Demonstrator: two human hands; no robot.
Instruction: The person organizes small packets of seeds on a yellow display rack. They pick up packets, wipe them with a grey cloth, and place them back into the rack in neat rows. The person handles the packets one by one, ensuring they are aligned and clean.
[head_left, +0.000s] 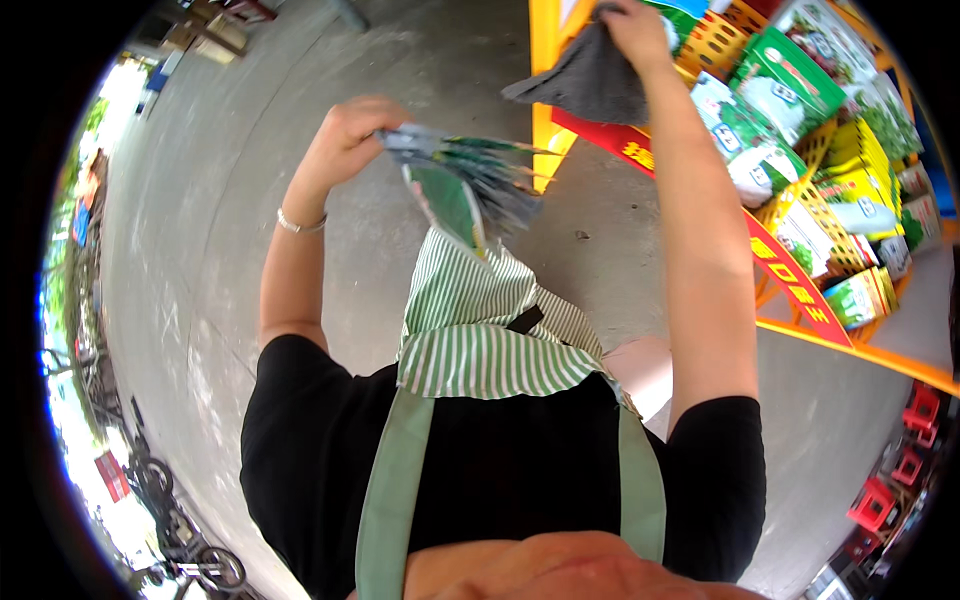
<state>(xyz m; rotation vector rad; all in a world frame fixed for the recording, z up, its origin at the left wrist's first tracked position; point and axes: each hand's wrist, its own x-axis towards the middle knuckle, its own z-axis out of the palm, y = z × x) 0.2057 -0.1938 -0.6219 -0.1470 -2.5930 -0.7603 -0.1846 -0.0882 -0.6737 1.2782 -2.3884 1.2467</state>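
My left hand (358, 139) is raised at the upper left of centre, its fingers closed on the end of a bunch of seed packets or similar flat packets (472, 180), green and grey, which hang fanned out and blurred to its right. A dark grey cloth (592, 82) hangs from my right hand (637, 30) at the top, against the corner of an orange-yellow display rack (541, 97). Just right of that hand lie yellow perforated baskets (712, 41) with green bags (787, 86) and other packets.
A red banner (799, 285) with yellow writing runs along the rack's edge. Yellow packets (862, 180) fill another basket. Red plastic stools (874, 502) stand at the lower right. Motorcycles (180, 525) are at the far lower left, beyond the concrete floor (210, 187).
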